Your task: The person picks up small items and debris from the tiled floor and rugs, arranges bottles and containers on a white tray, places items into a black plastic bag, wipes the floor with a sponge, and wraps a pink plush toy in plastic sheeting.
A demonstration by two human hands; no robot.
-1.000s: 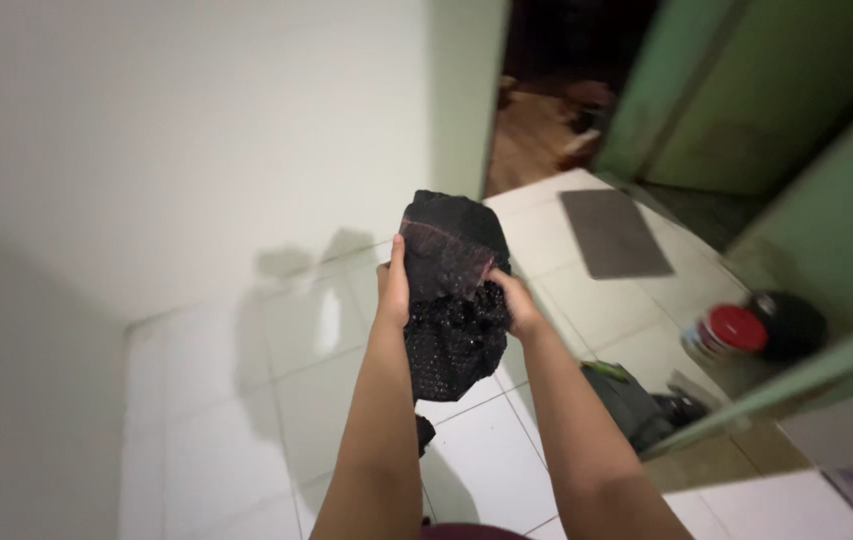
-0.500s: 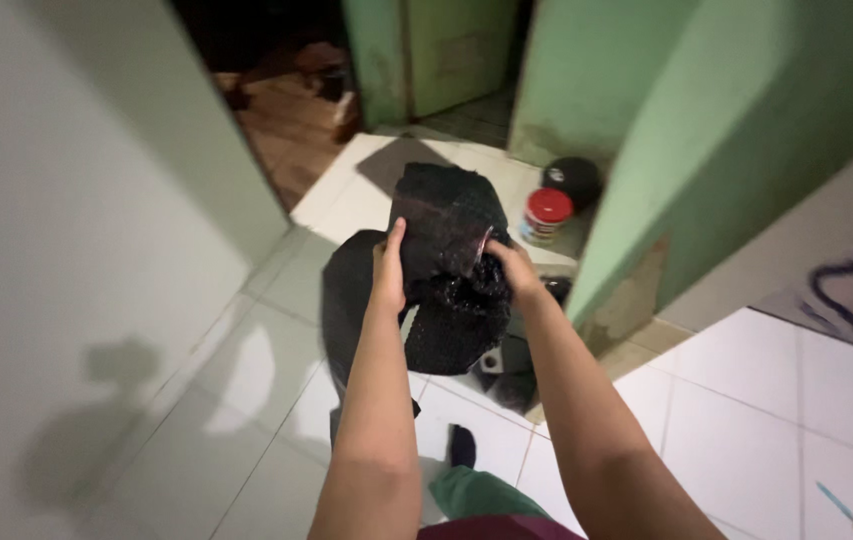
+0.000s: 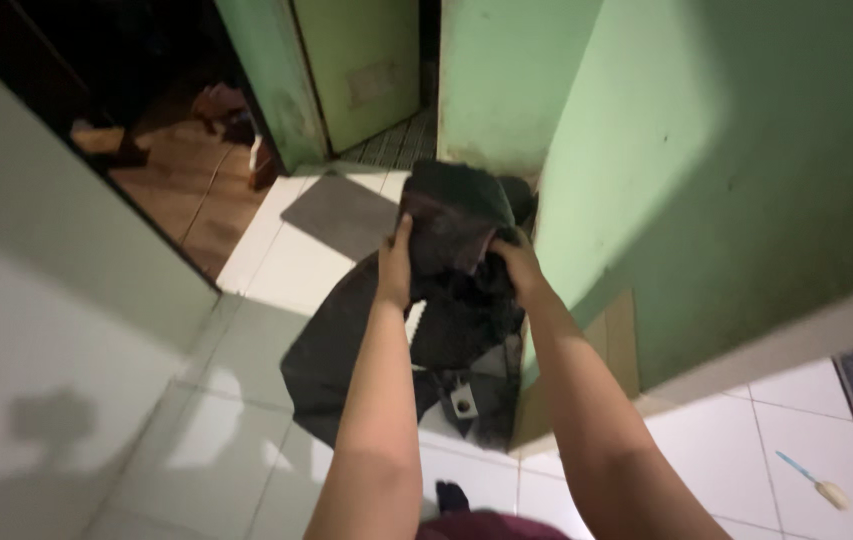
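- Dark grey-black cloth garment [image 3: 451, 250]: held up in mid-air before a pale green wall [image 3: 706, 180], upper part bunched, the rest hanging loose over the white tiled floor [image 3: 246, 420].
- Left hand [image 3: 395, 265]: fingers closed on the garment's left edge.
- Right hand [image 3: 514, 262]: fingers clenched in the bunched right side.
- Progress: cloth gathered only at the top; lower length not yet folded or put down.
- Nearby: green door [image 3: 361, 65], small brush [image 3: 814, 482] on the tiles.

2 hands [image 3: 395, 268] [image 3: 516, 265], 1 dark garment [image 3: 451, 215], 1 grey mat [image 3: 341, 212], 1 green door [image 3: 358, 60], 1 small brush [image 3: 814, 482].
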